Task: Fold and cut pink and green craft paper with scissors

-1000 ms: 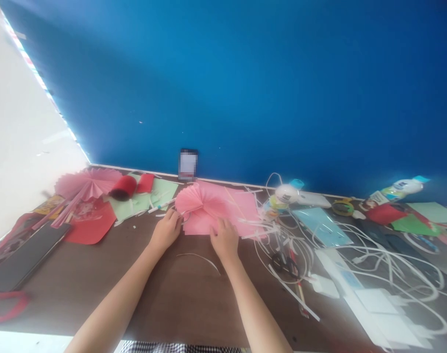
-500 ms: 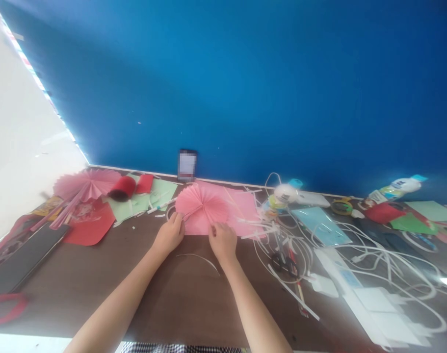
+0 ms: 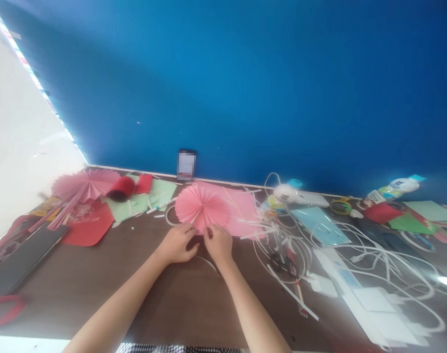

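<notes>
A pink pleated paper fan [image 3: 201, 206] stands spread into an almost full circle above my two hands. My left hand [image 3: 177, 242] and my right hand [image 3: 218, 242] meet at its lower edge, fingers pinched on the two ends of the fan. Behind the fan lies a flat pink paper sheet [image 3: 245, 208]. A thin white paper strip [image 3: 208, 262] curves on the brown table [image 3: 179, 299] just below my hands.
A second pink fan [image 3: 84, 182], a red roll [image 3: 123, 187], red paper [image 3: 91, 223] and green sheets lie at the left. A dark phone [image 3: 20, 260] is at far left. Scissors [image 3: 284, 262], white cables [image 3: 374, 260], bottles and coloured sheets crowd the right. A blue wall stands behind.
My hands have come together at the bottom of the fan, and the fan has gone from a half spread to a nearly full circle.
</notes>
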A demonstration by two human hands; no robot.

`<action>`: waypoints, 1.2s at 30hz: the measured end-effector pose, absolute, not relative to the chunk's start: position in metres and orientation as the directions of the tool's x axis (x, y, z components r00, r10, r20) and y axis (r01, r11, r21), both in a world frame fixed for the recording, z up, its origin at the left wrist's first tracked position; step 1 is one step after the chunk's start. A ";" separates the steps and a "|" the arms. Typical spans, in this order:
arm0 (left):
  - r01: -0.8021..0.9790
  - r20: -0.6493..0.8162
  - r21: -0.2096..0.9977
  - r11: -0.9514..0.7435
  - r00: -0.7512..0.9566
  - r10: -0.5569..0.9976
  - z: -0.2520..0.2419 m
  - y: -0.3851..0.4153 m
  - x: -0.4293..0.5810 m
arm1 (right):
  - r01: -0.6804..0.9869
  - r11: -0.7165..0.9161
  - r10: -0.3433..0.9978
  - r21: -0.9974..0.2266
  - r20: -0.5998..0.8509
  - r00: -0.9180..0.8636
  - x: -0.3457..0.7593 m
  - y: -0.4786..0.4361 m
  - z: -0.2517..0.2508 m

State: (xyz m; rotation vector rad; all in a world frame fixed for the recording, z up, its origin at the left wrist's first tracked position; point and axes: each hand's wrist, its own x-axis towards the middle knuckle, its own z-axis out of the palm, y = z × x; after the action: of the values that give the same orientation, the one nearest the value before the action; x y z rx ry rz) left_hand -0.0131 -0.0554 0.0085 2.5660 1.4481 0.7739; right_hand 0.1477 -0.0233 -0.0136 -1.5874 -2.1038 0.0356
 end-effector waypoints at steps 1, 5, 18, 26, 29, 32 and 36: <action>0.776 0.391 0.349 -0.526 0.389 0.834 0.007 -0.054 -0.014 | 0.894 0.320 0.908 -0.314 0.370 -0.195 0.148 -0.024 -0.013; 0.834 0.434 0.420 -0.358 0.162 0.886 0.007 -0.046 -0.020 | 0.893 0.317 0.912 -0.319 0.361 -0.195 0.147 -0.024 -0.013; 0.966 0.123 0.210 -0.151 0.127 0.984 0.028 0.032 0.017 | 0.890 0.317 0.917 -0.329 0.345 -0.199 0.146 -0.026 -0.017; 0.971 0.156 0.173 -0.167 0.141 0.978 0.022 0.041 0.023 | 0.893 0.327 0.910 -0.310 0.359 -0.208 0.145 -0.028 -0.013; 0.968 0.187 0.158 -0.195 0.164 0.969 0.019 0.039 0.024 | 0.894 0.329 0.909 -0.304 0.359 -0.213 0.145 -0.029 -0.011; 0.964 0.232 0.144 -0.224 0.187 0.955 0.015 0.034 0.022 | 0.888 0.343 0.906 -0.306 0.360 -0.225 0.146 -0.029 -0.011; 0.954 0.393 0.142 -0.265 0.191 0.900 0.009 0.024 0.015 | 0.834 0.435 0.877 -0.338 0.367 -0.309 0.145 -0.030 -0.011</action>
State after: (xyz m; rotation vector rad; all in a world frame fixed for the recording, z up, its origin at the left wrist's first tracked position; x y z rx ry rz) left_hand 0.0151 0.0242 0.0095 2.5243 1.9783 0.6659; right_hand 0.1451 -0.0298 -0.0111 -1.4386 -2.1939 0.1149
